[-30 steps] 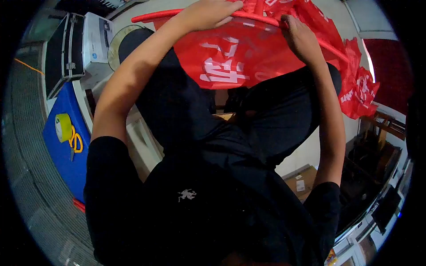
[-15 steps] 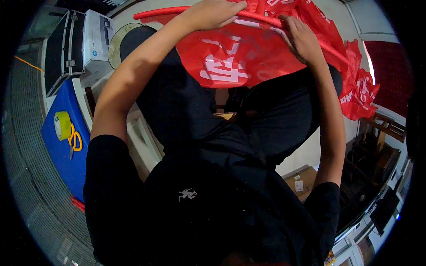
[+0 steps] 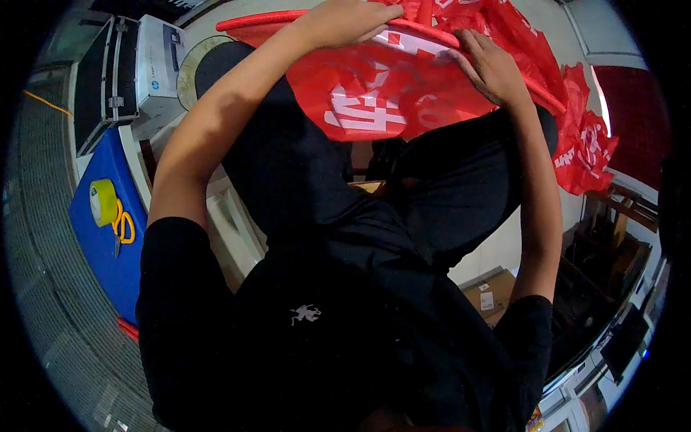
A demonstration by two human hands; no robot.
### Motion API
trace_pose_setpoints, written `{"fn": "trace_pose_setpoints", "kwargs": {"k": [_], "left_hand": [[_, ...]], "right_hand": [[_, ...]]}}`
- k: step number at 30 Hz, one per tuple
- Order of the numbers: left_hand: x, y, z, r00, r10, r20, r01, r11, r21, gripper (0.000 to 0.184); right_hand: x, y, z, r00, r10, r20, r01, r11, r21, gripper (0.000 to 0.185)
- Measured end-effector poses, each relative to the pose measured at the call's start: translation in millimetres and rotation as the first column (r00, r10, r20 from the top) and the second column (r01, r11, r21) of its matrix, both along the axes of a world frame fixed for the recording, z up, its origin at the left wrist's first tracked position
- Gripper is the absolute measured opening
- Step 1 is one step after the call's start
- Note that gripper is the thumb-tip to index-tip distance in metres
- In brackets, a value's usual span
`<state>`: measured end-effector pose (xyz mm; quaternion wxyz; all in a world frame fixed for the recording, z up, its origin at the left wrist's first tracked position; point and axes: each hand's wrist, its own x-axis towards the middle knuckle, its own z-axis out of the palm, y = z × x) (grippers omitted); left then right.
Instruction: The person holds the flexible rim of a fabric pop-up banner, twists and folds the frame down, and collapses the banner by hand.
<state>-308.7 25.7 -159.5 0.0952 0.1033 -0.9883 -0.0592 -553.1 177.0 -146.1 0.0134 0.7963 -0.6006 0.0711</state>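
A red banner (image 3: 425, 93) with white lettering lies across my raised knees, its top edge gathered into a long thin roll. My left hand (image 3: 349, 23) is closed over the middle of that roll, with the fingertips pointing right. Farther right, my right hand (image 3: 491, 68) has bent fingers gripping the same rolled edge. The roll runs out past both hands and bows slightly. Below it, the loose part of the banner hangs between my knees. More crumpled red material (image 3: 586, 147) trails down at the right, beyond my knee.
To the left, a roll of yellow-green tape (image 3: 103, 201) and orange-handled scissors (image 3: 124, 227) lie on a blue surface (image 3: 108, 266). Behind them stand a black case (image 3: 104, 86) and a white printer box (image 3: 158, 65). A cardboard box (image 3: 497, 288) sits beneath my right arm.
The roll bows more between my hands, and the lettering just under it has shifted. My right hand has moved slightly; my left hand stays nearly in place.
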Motion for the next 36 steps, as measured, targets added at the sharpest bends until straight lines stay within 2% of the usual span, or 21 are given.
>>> {"fn": "trace_pose_setpoints", "kwargs": {"k": [1,3,7,9,13,15,19,21,22,24,28,30,31,33,36], "left_hand": [[0,1,3,1.0,0.0,0.001,0.0,1.0,-0.002,0.025],[-1,5,8,0.987,-0.079,-0.143,0.086,0.995,0.044,0.027],[3,-7,-3,0.972,-0.135,-0.194,0.136,0.991,-0.009,0.028],[3,-6,-1,0.997,0.001,0.075,-0.003,1.0,0.019,0.028],[4,4,9,0.987,0.058,0.149,-0.063,0.998,0.031,0.027],[6,8,9,0.993,-0.008,-0.12,0.015,0.998,0.057,0.03],[7,-6,-8,0.976,-0.073,-0.204,0.059,0.995,-0.075,0.034],[6,-10,-6,1.0,-0.018,-0.004,0.018,1.0,0.009,0.037],[7,-5,6,1.0,-0.017,-0.003,0.017,1.0,0.009,0.037],[11,5,29,1.0,-0.012,0.02,0.01,0.993,0.117,0.022],[10,5,29,0.989,0.028,0.146,-0.051,0.987,0.151,0.023],[11,0,17,0.968,-0.094,-0.232,0.116,0.99,0.084,0.023],[12,-2,16,0.968,-0.095,-0.234,0.117,0.99,0.083,0.023],[12,-4,18,0.986,-0.096,-0.134,0.106,0.991,0.076,0.023],[12,-1,23,0.997,-0.066,-0.039,0.072,0.986,0.15,0.022]], "right_hand": [[-4,-1,-4,1.0,0.0,0.001,0.0,1.0,-0.002,0.033],[-11,-4,-11,0.994,0.05,-0.101,-0.062,0.991,-0.119,0.033],[-3,-6,-7,0.996,-0.029,-0.08,0.029,1.0,-0.004,0.034],[1,-6,-2,0.986,-0.169,0.006,0.167,0.977,0.136,0.033],[-1,-3,-2,0.992,-0.095,0.086,0.091,0.995,0.048,0.03],[-10,-6,-10,0.997,0.019,-0.072,-0.027,0.993,-0.116,0.031],[-12,-9,-16,0.995,0.049,-0.087,-0.066,0.979,-0.194,0.024],[-7,-8,-14,0.998,-0.063,-0.008,0.062,0.992,-0.11,0.025],[-5,-7,-13,0.998,-0.063,-0.008,0.061,0.992,-0.11,0.025],[-2,-7,-9,0.997,-0.073,0.006,0.073,0.989,-0.13,0.022],[-7,-7,-10,0.991,-0.053,-0.123,0.034,0.988,-0.153,0.03],[-9,-11,-12,0.986,0.008,-0.165,-0.042,0.978,-0.204,0.031],[-7,-10,-10,0.986,0.006,-0.167,-0.041,0.978,-0.204,0.031],[-1,-5,-6,0.995,-0.093,-0.03,0.094,0.996,0.006,0.033],[-5,-6,-10,0.997,-0.055,0.06,0.055,0.998,-0.002,0.031]]}}
